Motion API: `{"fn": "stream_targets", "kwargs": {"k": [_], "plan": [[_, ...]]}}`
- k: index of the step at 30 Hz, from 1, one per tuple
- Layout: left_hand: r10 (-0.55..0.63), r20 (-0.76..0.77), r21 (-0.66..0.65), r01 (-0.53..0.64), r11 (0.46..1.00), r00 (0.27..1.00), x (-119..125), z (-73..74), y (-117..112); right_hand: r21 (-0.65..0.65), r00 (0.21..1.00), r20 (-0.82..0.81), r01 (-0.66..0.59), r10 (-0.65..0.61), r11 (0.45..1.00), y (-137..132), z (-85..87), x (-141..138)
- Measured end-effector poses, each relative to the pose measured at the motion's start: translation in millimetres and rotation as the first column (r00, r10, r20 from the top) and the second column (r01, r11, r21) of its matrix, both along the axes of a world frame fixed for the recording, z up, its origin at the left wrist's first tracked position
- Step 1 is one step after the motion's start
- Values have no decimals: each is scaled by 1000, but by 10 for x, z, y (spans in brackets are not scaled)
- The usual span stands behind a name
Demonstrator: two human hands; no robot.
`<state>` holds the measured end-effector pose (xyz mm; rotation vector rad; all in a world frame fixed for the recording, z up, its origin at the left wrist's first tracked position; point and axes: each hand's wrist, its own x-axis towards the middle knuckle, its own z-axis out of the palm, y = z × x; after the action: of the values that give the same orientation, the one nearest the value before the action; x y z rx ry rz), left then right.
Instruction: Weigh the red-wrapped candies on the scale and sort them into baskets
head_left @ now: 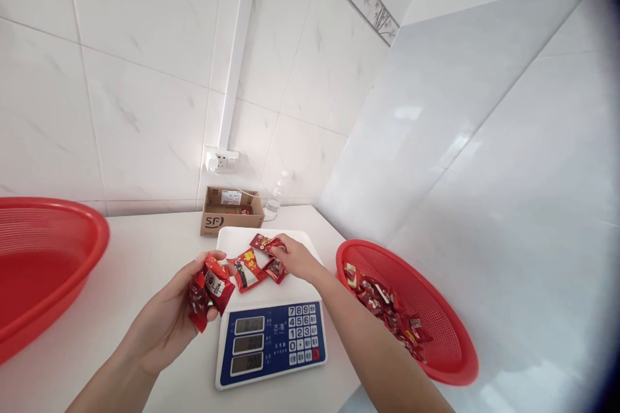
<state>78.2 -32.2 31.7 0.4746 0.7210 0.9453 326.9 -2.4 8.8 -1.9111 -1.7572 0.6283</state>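
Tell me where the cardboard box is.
Head view: the cardboard box stands by the back wall, behind the scale, left of a clear bottle.

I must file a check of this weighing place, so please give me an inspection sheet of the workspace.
surface: white table, looks clean.
job's things: scale with red packets on its pan; basket packets in the right red basket.
clutter: cardboard box, clear bottle, left red basket.
hands: left hand grips a packet bundle beside the scale; right hand touches the packets on the pan.
cables: nothing seen.
surroundings: white tiled walls; wall socket under a white conduit.
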Motion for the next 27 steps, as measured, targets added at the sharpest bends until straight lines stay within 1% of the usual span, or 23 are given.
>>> {"fn": "stream_targets", "kwargs": {"k": [4, 7, 9, 11, 15, 18, 21, 25, 27], "plan": [[10, 1, -10, -10, 1000, 1000, 4, 31, -9, 51, 995, 84, 42, -46, 998, 85, -13, -93], [17, -6, -15, -17, 1000, 1000, 6, 43, -13, 84, 978, 188, 72, -86, 994, 100, -10, -121], [19, -7, -12, -20, 1000, 1000, 5, 39, -11, 102, 962, 256, 69, -93, 992, 93, -10, -116], [17, -6, -4, -17, 1000, 1000, 1, 29, -7, 101, 952, 302, 24, -54, 995, 73, -27, -104], [3, 5, 8, -3, 1000, 1000, -11, 8, 6, 55, 933, 345, -128, 101, 990, -22, -124, -94], [4, 14, 5, -4, 1000, 1000, -11, -8, 15, 29, 921, 356, -179, 158, 983, -118, -179, -93], [1, 9, 8, -1, 1000, 1000, -1, -24, 26, 15, 925, 343, -180, 164, 984, -174, -145, -90], [9, 9, 9, -10, 1000, 1000, 3, -26, 24, 15, 937, 333, -115, 103, 993, -154, -47, -80], [15, 14, -3, -15, 1000, 1000, -4, -16, 13, 0, 930, 356, -99, 92, 995, -141, -42, -73]]}}
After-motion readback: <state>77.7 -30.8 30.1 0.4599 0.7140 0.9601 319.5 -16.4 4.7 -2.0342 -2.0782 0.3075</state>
